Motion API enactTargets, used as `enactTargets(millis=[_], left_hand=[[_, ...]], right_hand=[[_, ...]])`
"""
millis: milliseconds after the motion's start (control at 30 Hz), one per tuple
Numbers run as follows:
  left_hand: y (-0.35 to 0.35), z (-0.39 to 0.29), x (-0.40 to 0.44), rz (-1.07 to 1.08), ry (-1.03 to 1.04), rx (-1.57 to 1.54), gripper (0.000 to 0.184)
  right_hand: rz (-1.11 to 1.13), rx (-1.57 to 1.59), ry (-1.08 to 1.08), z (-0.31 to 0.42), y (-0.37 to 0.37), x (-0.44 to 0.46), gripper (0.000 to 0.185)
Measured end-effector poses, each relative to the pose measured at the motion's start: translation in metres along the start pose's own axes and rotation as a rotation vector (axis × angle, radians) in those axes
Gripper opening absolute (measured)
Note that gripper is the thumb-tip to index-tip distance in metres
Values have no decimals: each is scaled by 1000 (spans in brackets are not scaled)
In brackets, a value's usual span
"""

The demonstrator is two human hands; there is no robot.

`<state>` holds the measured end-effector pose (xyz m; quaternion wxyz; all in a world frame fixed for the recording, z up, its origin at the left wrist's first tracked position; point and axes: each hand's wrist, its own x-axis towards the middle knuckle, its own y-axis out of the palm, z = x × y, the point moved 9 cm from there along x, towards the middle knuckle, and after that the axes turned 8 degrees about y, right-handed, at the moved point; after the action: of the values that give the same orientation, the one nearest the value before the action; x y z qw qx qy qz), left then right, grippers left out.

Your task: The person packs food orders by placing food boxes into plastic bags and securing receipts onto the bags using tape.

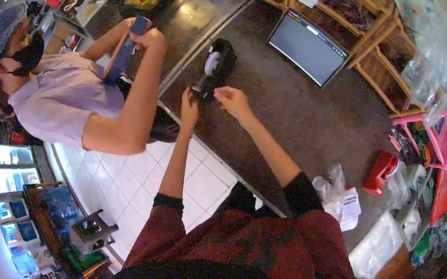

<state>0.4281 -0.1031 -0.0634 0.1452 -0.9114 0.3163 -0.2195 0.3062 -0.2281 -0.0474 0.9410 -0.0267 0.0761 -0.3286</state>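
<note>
A black tape dispenser (227, 59) with a pale roll in it stands on the dark counter ahead of me. My left hand (189, 112) is at its near end, the fingers closed against the front by the cutting edge. Just to the right, my right hand (233, 102) is held above the counter with thumb and fingers pinched together. Anything between those fingertips is too small to make out.
On my left a person in a hairnet and mask (77, 94) holds a dark blue strap-like thing (116, 63). A screen (308, 45) and wicker racks (384, 71) line the back. At right are a red tape dispenser (378, 173), plastic bags (375, 246) and a pink rack (446, 138).
</note>
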Motion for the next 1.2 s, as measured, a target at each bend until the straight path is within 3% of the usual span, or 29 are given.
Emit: enactTargets(millis=[67,100,167,233,300,367,433,567,600,700,733,800,833,900,967,1033,1100,1167,1200], left_hand=[[13,29,3,88,-88,-72,45],[10,16,1,97,-90,-74,45],[18,-7,-16,245,-369,-318,42],[13,6,-16,196,-380,-374,36],[25,23,-22,260,-659,-697,31],[22,15,-15,254,-770,-724,32],[37,-11,-14,380,-896,-965,30],[34,22,-17,262,-821,-877,21],[30,16,-14,196,-767,-765,16],[24,-7,-1,273,-411,-415,16],[24,-5,0,225,-420,-259,13],[32,36,-8,188,-476,-370,8],[45,33,-24,333,-397,-191,13],[70,42,-70,364,-402,-287,18],[115,-4,-85,418,-401,-379,24],[162,-145,-99,328,-529,-843,22],[220,-264,-125,664,-113,-706,20],[278,-349,-191,894,-246,-959,17],[305,-377,-219,981,-21,-831,14]], right_hand=[[-233,-3,165,-13,1,29,27],[-240,-2,170,-10,3,36,27],[-210,140,373,-24,12,40,27],[-244,241,320,-24,15,40,27],[-251,120,173,20,12,13,26],[-126,-121,-60,65,37,-50,22],[149,-341,102,52,71,-105,17],[4,-270,104,37,76,-123,15],[30,-399,68,41,81,-121,16],[-42,-611,64,31,82,-127,19],[-94,-617,102,31,67,-132,19],[-288,-752,-41,54,31,-155,15],[-319,-758,-12,47,15,-170,15],[-200,-888,68,29,0,-181,15],[-289,-783,134,30,-26,-224,16],[-626,-567,92,69,-85,-298,11],[-1032,-397,36,87,-151,-391,8],[-1235,-157,253,72,-194,-474,12],[-1251,-103,342,50,-210,-505,19]])
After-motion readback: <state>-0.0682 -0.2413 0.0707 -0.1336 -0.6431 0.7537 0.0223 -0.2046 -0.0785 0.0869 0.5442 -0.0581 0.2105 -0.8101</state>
